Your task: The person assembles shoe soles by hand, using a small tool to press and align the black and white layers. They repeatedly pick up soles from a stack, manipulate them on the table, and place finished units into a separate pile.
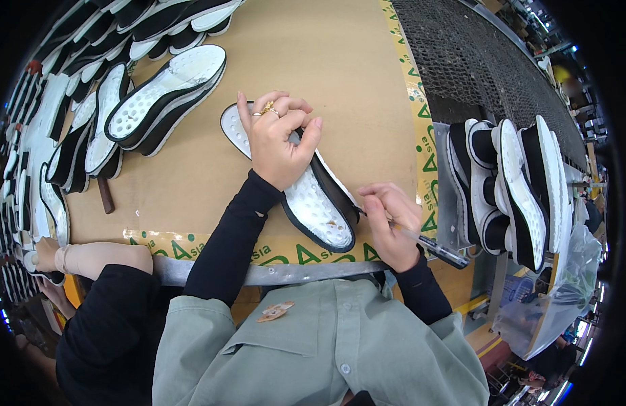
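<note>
A shoe sole with a white dimpled inside and a black sidewall lies slanted on the table in front of me. Bent over its middle, my left hand grips it with fingers curled and thumb raised; rings show on the fingers. Part of the sole is hidden under that hand. My right hand is closed round a pen with a clear barrel and a dark end. The pen's dark tip points at the black sidewall near the sole's lower right end; whether it touches I cannot tell.
Several more soles lie at the left, with a brown stick beside them. Stacked soles stand at the right, near a dark mesh belt. Yellow printed tape edges the table. Another person's arm reaches in at left.
</note>
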Demonstrator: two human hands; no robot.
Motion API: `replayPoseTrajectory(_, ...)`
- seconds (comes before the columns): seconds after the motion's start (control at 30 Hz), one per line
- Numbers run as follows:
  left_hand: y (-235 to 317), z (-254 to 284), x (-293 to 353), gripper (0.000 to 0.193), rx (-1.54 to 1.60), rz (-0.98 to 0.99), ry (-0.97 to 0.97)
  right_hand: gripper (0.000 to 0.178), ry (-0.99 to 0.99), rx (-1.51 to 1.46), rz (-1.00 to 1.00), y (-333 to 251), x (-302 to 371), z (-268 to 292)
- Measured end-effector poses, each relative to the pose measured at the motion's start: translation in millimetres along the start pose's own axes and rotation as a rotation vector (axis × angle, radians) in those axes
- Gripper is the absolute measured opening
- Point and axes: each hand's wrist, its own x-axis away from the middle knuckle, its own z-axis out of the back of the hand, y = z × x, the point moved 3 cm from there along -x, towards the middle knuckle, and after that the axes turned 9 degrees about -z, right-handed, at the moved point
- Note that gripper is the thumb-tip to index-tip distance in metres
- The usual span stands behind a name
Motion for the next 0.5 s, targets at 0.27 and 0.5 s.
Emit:
replayPoseTrajectory(0.27, 1.0, 0.8, 0.5, 0.019, 0.007, 0.002, 0.004, 0.018, 0.003, -0.01, 0.019, -4.8, -9.4, -6.8)
replayPoseTrajectory(0.5, 1.6, 2.0, 0.2, 0.017, 0.004, 0.007, -0.01, 0.02, 0.065, -0.02, -0.042, -5.4, -3.8, -5.5)
